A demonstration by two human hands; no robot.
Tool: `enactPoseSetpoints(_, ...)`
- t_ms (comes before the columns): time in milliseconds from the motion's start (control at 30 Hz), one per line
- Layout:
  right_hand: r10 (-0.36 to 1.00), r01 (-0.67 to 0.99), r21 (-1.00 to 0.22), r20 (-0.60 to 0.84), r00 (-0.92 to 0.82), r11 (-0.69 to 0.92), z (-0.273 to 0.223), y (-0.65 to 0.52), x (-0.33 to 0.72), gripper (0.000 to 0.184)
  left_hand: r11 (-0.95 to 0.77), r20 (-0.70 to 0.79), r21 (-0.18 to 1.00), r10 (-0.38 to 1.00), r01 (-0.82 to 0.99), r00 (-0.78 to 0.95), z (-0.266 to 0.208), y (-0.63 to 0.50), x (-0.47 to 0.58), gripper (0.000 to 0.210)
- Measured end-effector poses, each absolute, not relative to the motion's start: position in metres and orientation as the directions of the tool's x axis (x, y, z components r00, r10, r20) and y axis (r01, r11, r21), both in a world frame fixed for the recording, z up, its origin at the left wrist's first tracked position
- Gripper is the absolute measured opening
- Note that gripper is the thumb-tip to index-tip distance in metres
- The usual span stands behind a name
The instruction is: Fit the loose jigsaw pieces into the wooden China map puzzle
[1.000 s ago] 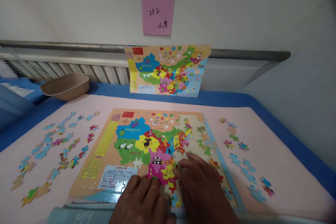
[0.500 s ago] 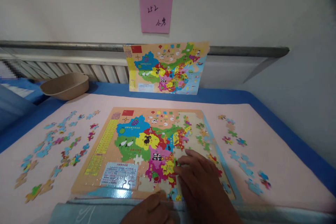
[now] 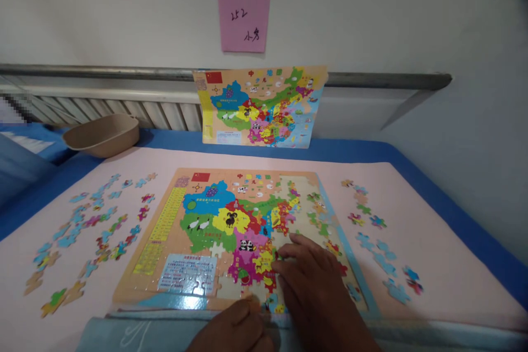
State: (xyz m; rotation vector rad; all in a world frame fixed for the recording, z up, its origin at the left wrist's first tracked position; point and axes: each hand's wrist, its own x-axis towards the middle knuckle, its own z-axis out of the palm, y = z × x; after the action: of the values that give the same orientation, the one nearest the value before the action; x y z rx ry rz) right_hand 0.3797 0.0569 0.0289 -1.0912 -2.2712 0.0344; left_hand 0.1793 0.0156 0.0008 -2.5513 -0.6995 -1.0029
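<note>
Here, the puzzle (image 3: 214,231) lies flat on the pink mat (image 3: 433,264), its near edge just short of the table's near lip, where a pale blue cloth (image 3: 124,333) runs along. Loose pieces (image 3: 82,231) are scattered to the left of the board, and a thinner scatter of pieces (image 3: 379,253) to the right; bare mat lies between each scatter and the board. Behind, a reference map (image 3: 264,107) leans against the rail (image 3: 103,72), with a tan bowl (image 3: 103,135) at far left on the blue cover (image 3: 371,151).

My right hand (image 3: 313,280) rests palm down on the board's lower right part, fingers bent and close together, tips pressing at the coloured region near the panda. I cannot tell whether a piece sits under the fingertips. My left hand (image 3: 235,327) sits at the board's near edge, loosely curled, knuckles up, touching the edge; nothing visible in its grasp.

The board's left and centre are filled with bright regions; the right side shows bare tan backing with a few pieces set in.
</note>
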Motion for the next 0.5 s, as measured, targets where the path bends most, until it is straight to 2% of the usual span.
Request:
enactPoseSetpoints(167, 0.727, 0.727, -0.286, 0.553, -0.406, 0.624, 0.02, 0.056, 0.38, 0.029, -0.785, 0.703, -0.053, 0.41, 0.617, 0.581, 0.0, 0.015, 0.176, 0.043)
enactPoseSetpoints(333, 0.739, 0.73, -0.25, 0.467, -0.485, 0.637, 0.026, 0.054, 0.385, 0.028, -0.782, 0.721, -0.002, 0.431, 0.624, 0.542, 0.014, 0.018, 0.177, 0.044)
enactPoseSetpoints(500, 0.758, 0.712, -0.312, 0.451, -0.471, 0.629, 0.037, 0.049, 0.391, 0.025, -0.739, 0.739, 0.005, 0.457, 0.674, 0.495, 0.035, 0.023, 0.179, 0.046)
